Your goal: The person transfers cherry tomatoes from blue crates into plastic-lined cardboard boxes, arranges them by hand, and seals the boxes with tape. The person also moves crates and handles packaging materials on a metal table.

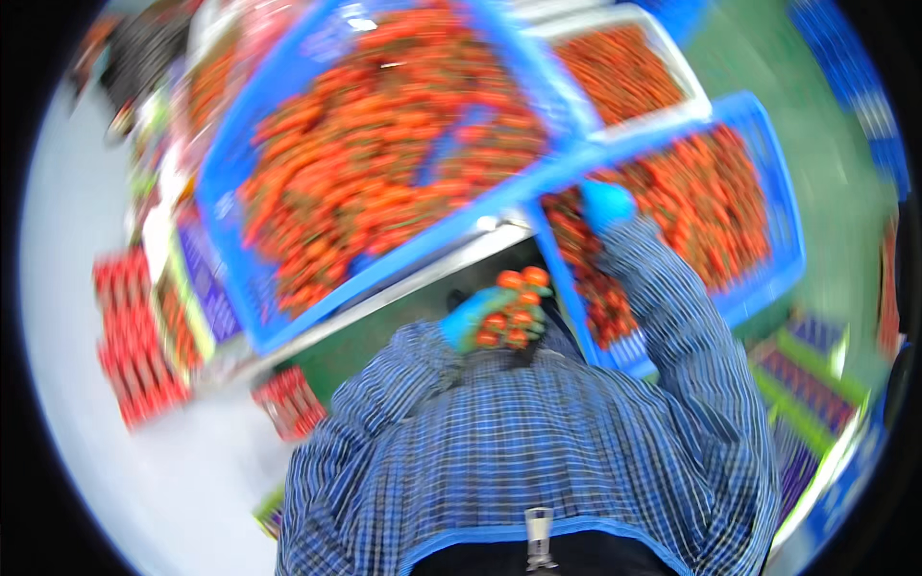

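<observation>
My left hand [464, 317], in a light-blue glove, is closed around a bunch of small red tomatoes [520, 318] in front of my checked blue top. My right hand [609, 205], gloved in the same blue, is at the left part of a blue plastic crate [789, 230] of red tomatoes [720, 209]. Its fingers are blurred and partly hidden, so whether it grips a tomato does not show. Darker red tomatoes [609, 306] lie under my right forearm. Ahead of me, a larger blue tray [288, 331] holds many orange-red tomatoes [374, 165] in bunches.
Behind the right crate is a white bin [691, 79] of tomatoes. A metal table edge [432, 277] runs along the big tray. Red packs [133, 338] stand at the left, with another red pack [289, 403] nearby. Purple-and-green boxes [814, 389] are at the right. Motion blurs much of the view.
</observation>
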Demonstrator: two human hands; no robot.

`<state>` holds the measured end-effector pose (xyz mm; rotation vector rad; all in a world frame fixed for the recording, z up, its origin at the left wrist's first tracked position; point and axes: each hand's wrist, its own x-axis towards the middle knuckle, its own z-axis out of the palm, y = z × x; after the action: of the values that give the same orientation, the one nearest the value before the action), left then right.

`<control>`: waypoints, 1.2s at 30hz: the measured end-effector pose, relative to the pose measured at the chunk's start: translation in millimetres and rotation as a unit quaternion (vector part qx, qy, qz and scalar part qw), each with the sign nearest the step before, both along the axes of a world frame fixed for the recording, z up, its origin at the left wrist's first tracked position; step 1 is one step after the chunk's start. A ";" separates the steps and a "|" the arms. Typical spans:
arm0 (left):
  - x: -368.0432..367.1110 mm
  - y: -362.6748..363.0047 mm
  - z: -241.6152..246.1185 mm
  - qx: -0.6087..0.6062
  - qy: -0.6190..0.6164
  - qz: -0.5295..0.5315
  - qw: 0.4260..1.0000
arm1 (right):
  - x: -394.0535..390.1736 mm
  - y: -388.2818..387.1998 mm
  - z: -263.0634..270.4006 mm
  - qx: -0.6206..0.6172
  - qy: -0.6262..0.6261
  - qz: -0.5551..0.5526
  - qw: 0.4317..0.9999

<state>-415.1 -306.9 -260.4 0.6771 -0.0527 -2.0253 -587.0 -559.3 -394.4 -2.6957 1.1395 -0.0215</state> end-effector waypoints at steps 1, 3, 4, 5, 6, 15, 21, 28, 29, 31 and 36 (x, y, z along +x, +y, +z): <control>6.2 12.3 -3.5 -0.010 0.049 -0.018 0.999 | -11.4 9.0 0.0 0.067 -0.031 -0.026 0.997; 13.9 41.7 -2.5 -0.033 0.091 -0.012 0.995 | -29.9 40.1 8.7 0.116 -0.106 -0.042 0.987; 19.8 58.7 -2.0 -0.011 0.012 -0.005 1.000 | -47.4 60.7 18.7 0.269 -0.221 -0.112 0.931; 24.3 79.1 -2.6 -0.043 -0.026 0.032 0.998 | -53.7 83.8 29.7 0.226 -0.274 -0.083 0.931; 24.8 81.4 -1.2 -0.057 -0.017 0.049 0.997 | -64.6 93.7 50.9 0.209 -0.313 -0.066 0.924; 78.9 237.1 -5.7 -0.197 -0.057 0.239 0.949 | 97.0 324.6 187.3 0.112 -0.283 0.256 0.917; 110.7 368.2 -10.6 -0.251 -0.017 0.369 0.895 | 202.3 465.1 223.8 0.216 -0.265 0.371 0.863; 152.4 457.9 0.8 -0.185 -0.165 0.482 0.840 | 272.8 573.4 232.1 0.144 -0.123 0.502 0.844; 156.5 463.9 6.0 -0.177 -0.156 0.490 0.839 | 284.3 581.0 231.1 0.159 -0.132 0.507 0.837; 164.9 477.5 15.7 -0.137 -0.132 0.508 0.840 | 308.8 594.5 231.7 0.210 -0.131 0.489 0.837; 184.6 509.5 18.4 -0.184 -0.101 0.566 0.797 | 379.0 606.6 269.3 0.565 -0.135 0.329 0.745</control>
<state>-230.5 202.6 -242.0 0.4726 -0.1266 -0.7391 -208.0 47.3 -125.1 -1.6980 -0.0532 0.2843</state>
